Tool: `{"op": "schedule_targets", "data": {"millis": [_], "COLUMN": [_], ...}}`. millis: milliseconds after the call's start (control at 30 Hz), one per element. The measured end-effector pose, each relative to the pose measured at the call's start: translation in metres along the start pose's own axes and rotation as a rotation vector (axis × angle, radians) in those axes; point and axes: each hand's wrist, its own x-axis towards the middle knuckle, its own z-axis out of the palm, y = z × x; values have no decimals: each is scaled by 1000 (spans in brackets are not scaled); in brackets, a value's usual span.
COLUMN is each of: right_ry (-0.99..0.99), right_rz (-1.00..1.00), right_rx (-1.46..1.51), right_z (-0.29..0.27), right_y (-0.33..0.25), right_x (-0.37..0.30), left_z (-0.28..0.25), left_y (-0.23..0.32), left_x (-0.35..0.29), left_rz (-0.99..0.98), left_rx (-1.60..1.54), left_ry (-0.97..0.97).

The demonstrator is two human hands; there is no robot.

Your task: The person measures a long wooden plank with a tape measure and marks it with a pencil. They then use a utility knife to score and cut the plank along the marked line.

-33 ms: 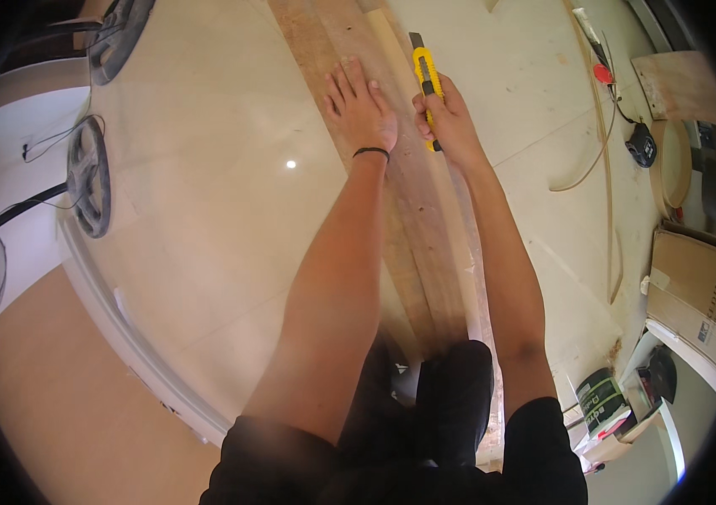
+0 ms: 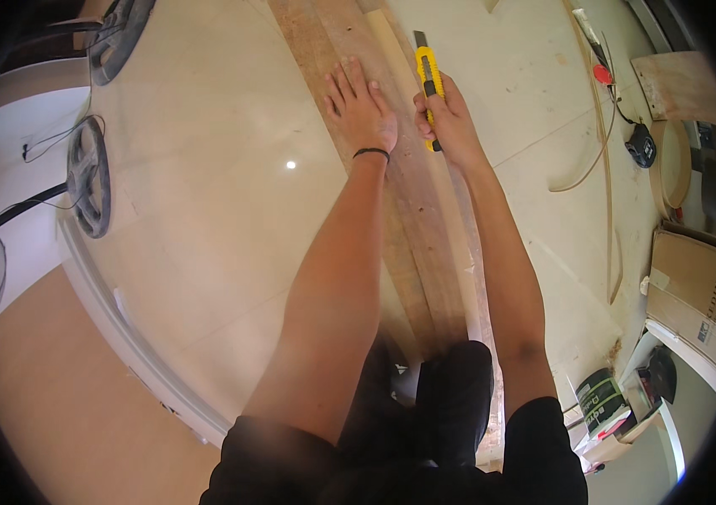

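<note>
My left hand point(image 2: 362, 114) lies flat on a long wooden board point(image 2: 417, 206), fingers spread and pointing away from me, with a dark band round the wrist. The board runs from near my knees to the far edge of view. Along its right side lies a paler narrow strip of wood point(image 2: 393, 49). My right hand point(image 2: 450, 126) is closed round a yellow and black utility knife point(image 2: 428, 67), just right of the board. The knife's blade sticks out, pointing away from me. My palm hides part of its handle.
Thin curved strips point(image 2: 609, 210) lie on the pale tiled floor point(image 2: 223, 168) to the right, near a black tape measure point(image 2: 641, 145). A cardboard box point(image 2: 690, 278) and a dark tub point(image 2: 600, 396) stand at the right. Fan bases point(image 2: 88, 177) stand at the left.
The knife's tip has tilted very slightly to the right in my right hand. My left hand stays flat on the board.
</note>
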Motion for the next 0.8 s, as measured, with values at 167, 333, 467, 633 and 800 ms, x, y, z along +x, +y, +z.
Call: {"op": "schedule_targets", "data": {"millis": [167,333,467,633,800], "right_ry": [25,127,135,97,93], "right_rz": [66,-42,-58,-38,-64], "right_rx": [48,-311,-553,-631,-666], "right_z": [0,4,15,21,22], "right_y": [-9,-7,-8,-9,-6], "right_x": [4,27,62,82,87], "left_z": [-1,-2,0,1,0], "left_y": [-1,-2,-3,-3,-2], "left_x": [1,2,1,1,1], "left_rz": [-8,-16,2,8,12], "left_rx": [19,24,-32,-16,-1], "left_ry": [-4,-34,6,2,9]}}
